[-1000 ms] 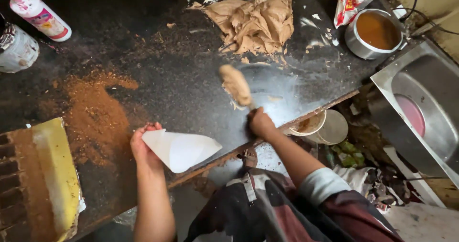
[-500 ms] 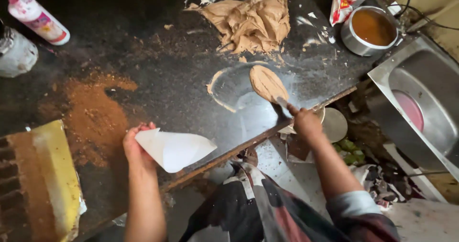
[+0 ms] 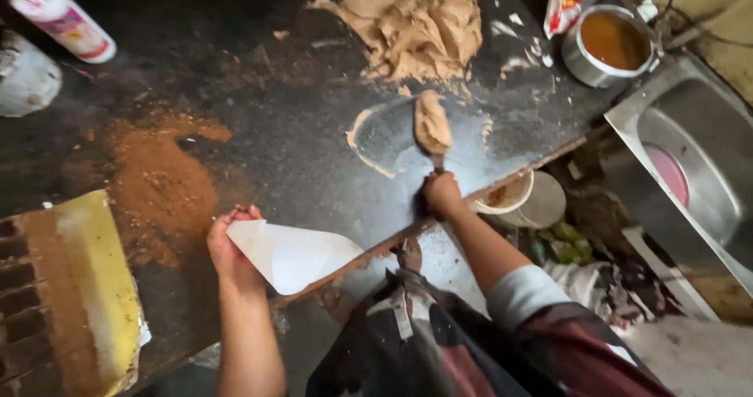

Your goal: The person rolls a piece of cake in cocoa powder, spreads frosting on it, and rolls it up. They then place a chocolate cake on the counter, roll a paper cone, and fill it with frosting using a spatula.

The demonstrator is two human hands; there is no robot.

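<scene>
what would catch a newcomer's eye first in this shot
Most striking is the big heap of tan paste at the far edge of the dark counter, and the paste-loaded spatula that the right hand holds just in front of it. Near the front edge, the left hand grips a white paper cone. A patch of rust-brown powder lies to the left.

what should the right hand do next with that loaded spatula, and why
Probably carry the spatula toward the white paper cone and scrape the paste in. The right hand holds the blade heaped with tan paste above the dark counter, while the left hand holds the cone, which looks empty.
</scene>
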